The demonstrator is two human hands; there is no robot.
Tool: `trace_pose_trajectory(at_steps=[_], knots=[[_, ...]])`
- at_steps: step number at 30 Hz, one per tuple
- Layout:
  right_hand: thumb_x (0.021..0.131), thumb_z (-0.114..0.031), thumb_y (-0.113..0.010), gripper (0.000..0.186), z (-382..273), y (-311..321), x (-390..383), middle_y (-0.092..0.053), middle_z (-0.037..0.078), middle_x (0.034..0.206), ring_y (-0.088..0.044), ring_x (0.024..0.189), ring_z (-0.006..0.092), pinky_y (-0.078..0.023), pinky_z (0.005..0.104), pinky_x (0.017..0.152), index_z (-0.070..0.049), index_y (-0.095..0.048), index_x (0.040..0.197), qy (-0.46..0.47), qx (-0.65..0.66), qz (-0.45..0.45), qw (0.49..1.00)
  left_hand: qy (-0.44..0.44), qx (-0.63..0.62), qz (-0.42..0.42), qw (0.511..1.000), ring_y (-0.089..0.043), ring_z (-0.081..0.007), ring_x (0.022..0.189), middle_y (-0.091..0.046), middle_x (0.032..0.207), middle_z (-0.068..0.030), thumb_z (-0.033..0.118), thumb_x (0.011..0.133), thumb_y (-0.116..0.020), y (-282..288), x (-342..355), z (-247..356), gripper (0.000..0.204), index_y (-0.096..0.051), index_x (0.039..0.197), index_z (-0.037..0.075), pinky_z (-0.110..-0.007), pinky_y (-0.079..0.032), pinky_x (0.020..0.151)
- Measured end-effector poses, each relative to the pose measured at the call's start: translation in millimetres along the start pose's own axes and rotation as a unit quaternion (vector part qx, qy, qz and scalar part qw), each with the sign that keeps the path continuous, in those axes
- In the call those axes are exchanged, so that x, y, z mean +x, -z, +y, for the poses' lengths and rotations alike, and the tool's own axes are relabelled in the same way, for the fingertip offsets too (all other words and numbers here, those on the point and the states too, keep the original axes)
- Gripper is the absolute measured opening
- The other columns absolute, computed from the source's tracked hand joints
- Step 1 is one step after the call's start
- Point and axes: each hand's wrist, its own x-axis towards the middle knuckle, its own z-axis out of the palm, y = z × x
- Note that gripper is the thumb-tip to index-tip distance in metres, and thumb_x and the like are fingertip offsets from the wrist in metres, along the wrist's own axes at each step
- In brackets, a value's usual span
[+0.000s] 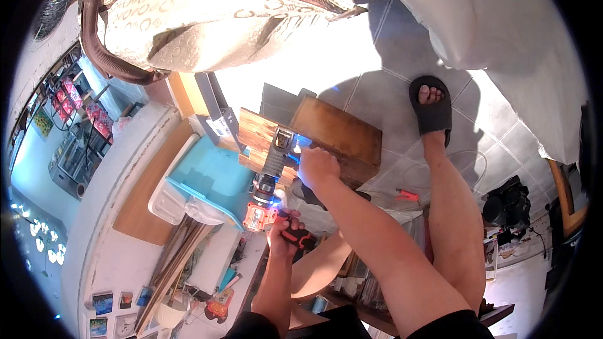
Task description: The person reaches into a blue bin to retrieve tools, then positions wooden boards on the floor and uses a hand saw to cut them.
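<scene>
My left hand (282,238) is wrapped round the grip of a red and black power tool (260,213), which has a long grey attachment (274,160) with a metal head and blue lights. My right hand (317,166) is closed on a handle by the attachment's far end. That end lies over a light wooden board (254,125); whether it touches it I cannot tell. Beside the board is a brown wooden box (342,132) on the tiled floor.
A blue plastic bin (210,182), a dark metal piece (213,100), a patterned bag (195,0), white draped cloth (515,50), my sandalled foot (430,107), leaning wooden strips (169,276), a black bag (509,213) and a thin cable surround the work.
</scene>
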Motion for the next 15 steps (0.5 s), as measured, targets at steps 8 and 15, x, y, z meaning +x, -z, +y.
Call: trace_pose_trajectory(at_steps=[8,15], knots=[[0.094,-0.013,-0.053,0.023,-1.6,-6.0,-1.0,-0.075,0.022,0.104,-0.074,0.098,0.0376,-0.061,0.0483,0.084,-0.003,-0.073,0.102,-0.005,0.016,-0.003,1.000,0.007,-0.021,-0.009,1.000,-0.055,-0.0178,0.076,-0.062,0.101,-0.0122,0.009,0.080,-0.059,13.3,5.8,-0.6,0.037,-0.058,0.117,0.004,-0.038,-0.050,0.079],[0.095,-0.013,-0.053,0.024,-2.0,-13.6,-1.3,-0.074,0.022,0.105,-0.074,0.098,0.0379,-0.060,0.0489,0.084,-0.003,-0.073,0.103,-0.015,0.021,-0.016,1.000,0.012,-0.017,-0.017,1.000,-0.055,-0.0187,0.077,-0.063,0.101,-0.0136,0.012,0.079,-0.060,29.2,10.0,-2.2,0.034,-0.060,0.112,0.003,-0.039,-0.050,0.080]])
